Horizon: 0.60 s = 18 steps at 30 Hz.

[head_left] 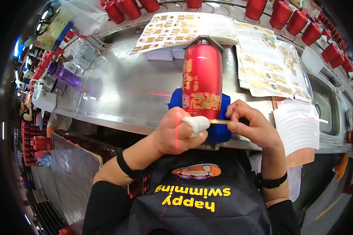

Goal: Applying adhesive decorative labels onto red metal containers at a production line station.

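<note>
We see two bare hands working at a red bottle on a steel workbench.

The steel workbench (125,94) spans the scene; the red bottle (202,80) lies at its near edge on a blue pad (219,131). Our left hand (176,133) is clenched, its bandaged finger (197,124) pressing the bottle's near end — our right hand (251,125) pinches a thin gold strip (219,122) just beside it.

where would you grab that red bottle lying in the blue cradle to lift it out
Probably the bare upper body of the red bottle, gripped across its round sides from above. It lies lengthwise in the blue cradle, and the left hand and right hand crowd its near end.
</note>
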Each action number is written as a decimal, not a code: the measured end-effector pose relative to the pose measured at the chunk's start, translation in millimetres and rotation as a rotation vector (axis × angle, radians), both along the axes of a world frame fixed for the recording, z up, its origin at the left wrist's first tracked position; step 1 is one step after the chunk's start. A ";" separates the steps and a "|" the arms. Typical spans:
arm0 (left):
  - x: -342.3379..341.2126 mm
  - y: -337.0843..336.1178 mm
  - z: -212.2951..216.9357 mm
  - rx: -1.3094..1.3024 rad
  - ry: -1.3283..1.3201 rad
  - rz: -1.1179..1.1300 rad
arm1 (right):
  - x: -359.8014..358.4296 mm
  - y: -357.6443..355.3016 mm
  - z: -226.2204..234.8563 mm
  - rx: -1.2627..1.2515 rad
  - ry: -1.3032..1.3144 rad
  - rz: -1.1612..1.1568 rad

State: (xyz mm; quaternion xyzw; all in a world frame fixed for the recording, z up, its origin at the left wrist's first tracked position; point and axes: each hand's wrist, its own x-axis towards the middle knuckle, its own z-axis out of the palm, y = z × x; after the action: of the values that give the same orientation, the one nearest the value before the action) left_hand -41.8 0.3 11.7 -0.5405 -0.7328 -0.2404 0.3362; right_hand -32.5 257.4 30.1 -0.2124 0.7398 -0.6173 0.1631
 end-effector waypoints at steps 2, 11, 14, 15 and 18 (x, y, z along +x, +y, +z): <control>8.0 -1.1 -7.0 0.026 -0.017 0.068 | 0.2 0.2 0.5 -0.005 -0.010 -0.009; -2.4 7.8 9.6 -0.113 0.055 -0.020 | 1.4 0.9 -0.6 0.001 -0.024 -0.005; 0.0 2.6 0.2 -0.043 0.002 0.002 | 1.7 1.1 0.6 -0.009 -0.015 -0.009; 3.1 1.2 -2.4 0.002 -0.040 0.041 | 2.3 0.4 0.0 -0.022 -0.008 -0.006; 9.8 -0.3 -4.8 0.065 -0.053 0.122 | 0.4 -1.2 0.8 -0.012 0.000 0.001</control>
State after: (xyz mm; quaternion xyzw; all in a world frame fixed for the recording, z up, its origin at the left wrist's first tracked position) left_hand -32.1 0.0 6.9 -0.4771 -0.7649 -0.2573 0.3480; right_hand -32.1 256.2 30.9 -0.2136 0.7359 -0.6218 0.1619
